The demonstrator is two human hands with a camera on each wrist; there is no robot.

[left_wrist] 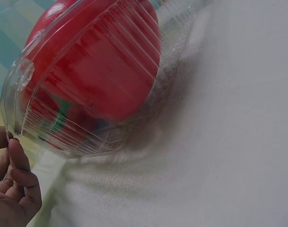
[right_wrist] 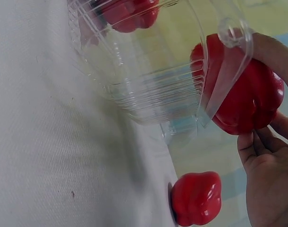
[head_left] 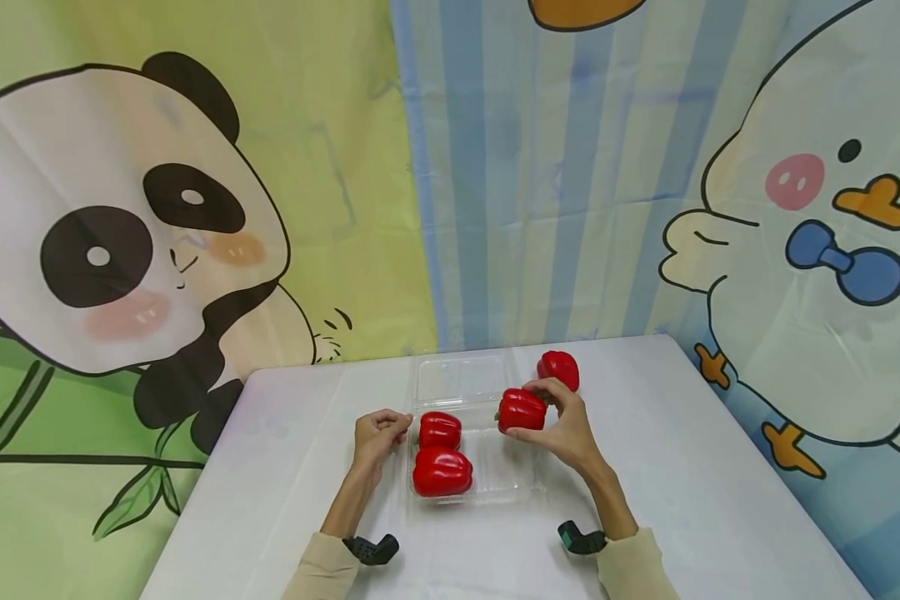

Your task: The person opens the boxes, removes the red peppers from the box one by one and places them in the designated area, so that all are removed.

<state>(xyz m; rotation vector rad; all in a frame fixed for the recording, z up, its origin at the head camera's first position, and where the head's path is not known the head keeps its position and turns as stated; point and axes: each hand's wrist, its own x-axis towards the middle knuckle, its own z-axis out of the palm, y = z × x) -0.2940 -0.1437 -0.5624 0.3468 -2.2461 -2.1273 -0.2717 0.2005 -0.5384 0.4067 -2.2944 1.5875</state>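
My right hand [head_left: 566, 425] grips a red bell pepper [head_left: 521, 410] between thumb and fingers, over the right part of a clear plastic container [head_left: 498, 467]. In the right wrist view this pepper [right_wrist: 252, 101] shows partly through the container's rim. At the container's left edge, my left hand [head_left: 378, 435] pinches the rim with thumb and forefinger, as the left wrist view shows [left_wrist: 14, 182]. Inside the left half lie two red bell peppers, one behind [head_left: 440, 431] and a larger-looking one in front [head_left: 442, 472].
The container's clear lid [head_left: 461, 381] lies folded back behind it. Another red bell pepper [head_left: 558, 369] rests on the white table [head_left: 622, 392] near the back edge, beyond my right hand. A printed curtain [head_left: 510, 167] hangs directly behind the table.
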